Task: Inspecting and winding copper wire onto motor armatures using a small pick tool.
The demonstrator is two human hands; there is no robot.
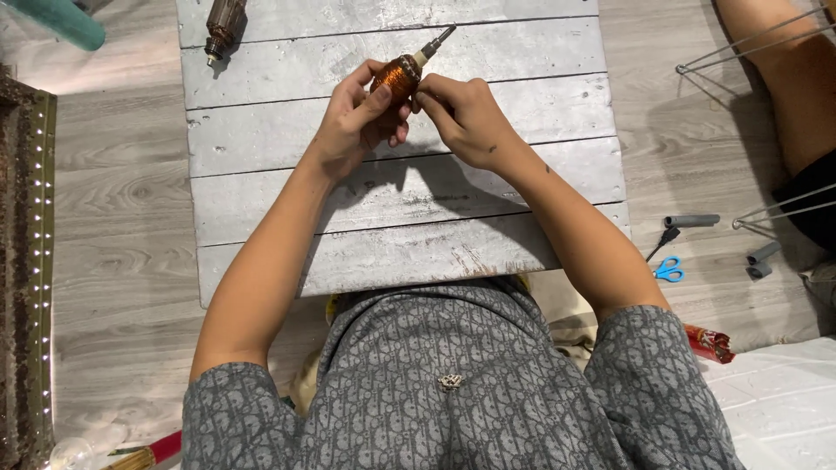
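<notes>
Both hands work over a silver-painted plank table (488,174) on pale wood flooring (122,244). Left hand (353,122) grips a copper-wound rotor (397,77); right hand (466,117) pinches its windings. Blue scissors (669,268) lie on the floor.

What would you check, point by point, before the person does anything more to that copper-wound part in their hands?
1. Left hand has a firm hold on the copper-wound part: ok, it wraps around it from below.
2. Right hand is at the winding: ok, its fingers touch the coil's side.
3. Metal shaft is free: ok, it sticks out past the hands, nothing against it.
4. Part is over the grey plank table: ok.
5. Wire end is gripped: cannot tell, too small to see.
6. Scissors are handy: not ok, they lie on the floor at the right.
</notes>
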